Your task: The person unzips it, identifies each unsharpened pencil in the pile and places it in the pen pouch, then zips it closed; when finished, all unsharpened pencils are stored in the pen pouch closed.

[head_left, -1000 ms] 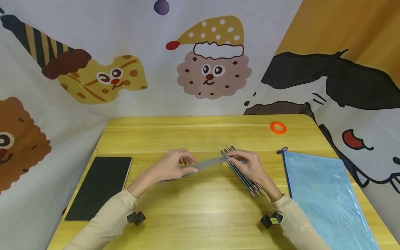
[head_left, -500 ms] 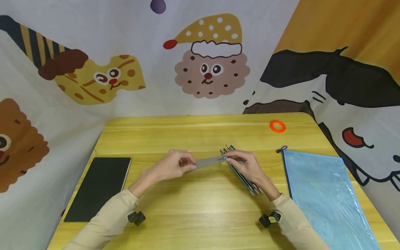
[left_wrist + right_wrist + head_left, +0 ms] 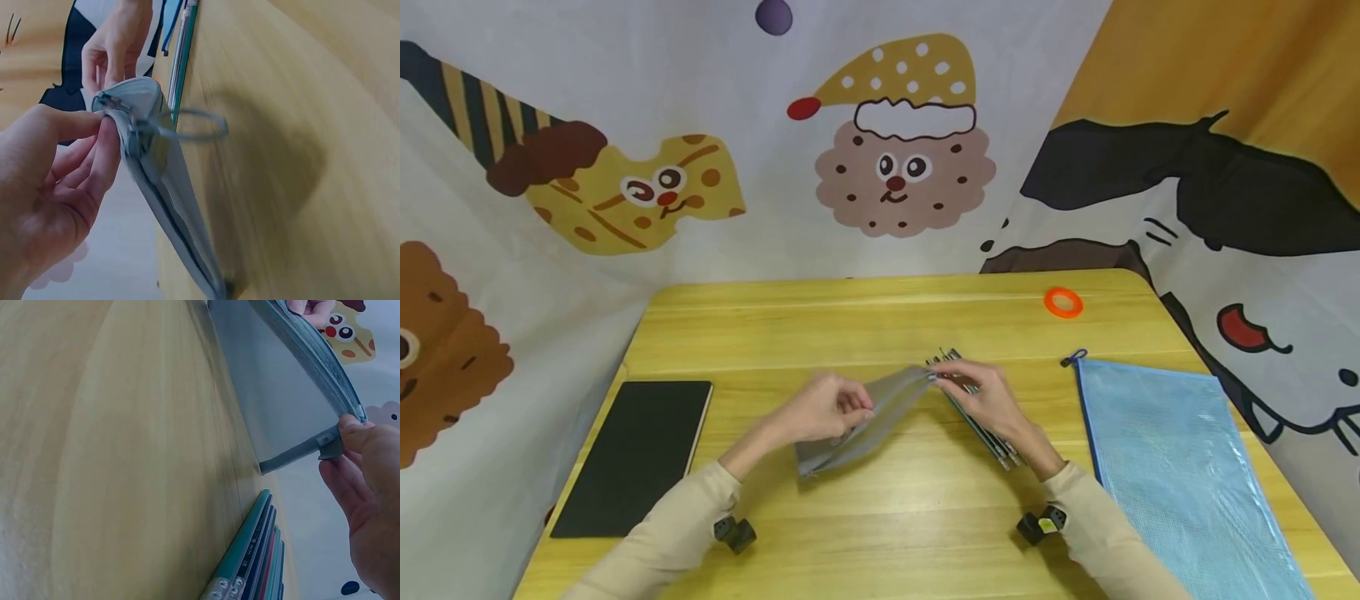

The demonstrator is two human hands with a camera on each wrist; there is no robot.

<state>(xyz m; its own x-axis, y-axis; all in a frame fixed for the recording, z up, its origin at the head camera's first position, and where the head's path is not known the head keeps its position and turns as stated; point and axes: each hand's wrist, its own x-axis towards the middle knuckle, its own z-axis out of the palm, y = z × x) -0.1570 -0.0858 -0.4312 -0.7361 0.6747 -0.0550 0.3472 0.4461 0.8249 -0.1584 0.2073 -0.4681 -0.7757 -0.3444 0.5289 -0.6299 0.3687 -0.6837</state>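
Note:
A grey translucent zipper pouch (image 3: 901,386) is held between both hands above the table, with its zipper edge parted. My left hand (image 3: 827,408) pinches that edge near the pouch's left part between thumb and fingers. Close by in the left wrist view, a loop-shaped zipper pull (image 3: 224,129) sticks out. My right hand (image 3: 992,400) grips the opposite end, thumb and finger on the corner beside the zipper (image 3: 322,359). Beneath the right hand lies a bundle of several pencils (image 3: 981,432), apart from the pouch. Whether anything is inside the pouch, I cannot tell.
A black notebook (image 3: 632,458) lies on the table (image 3: 880,533) at the left. On the right is a blue mesh zip bag (image 3: 1172,450). An orange ring (image 3: 1049,302) rests near the back right edge. A printed cloth (image 3: 715,50) hangs behind.
The pouch was seen as a narrow strip; now its sides have spread apart and its left end hangs lower. The left hand has turned slightly, while the right hand keeps its grip.

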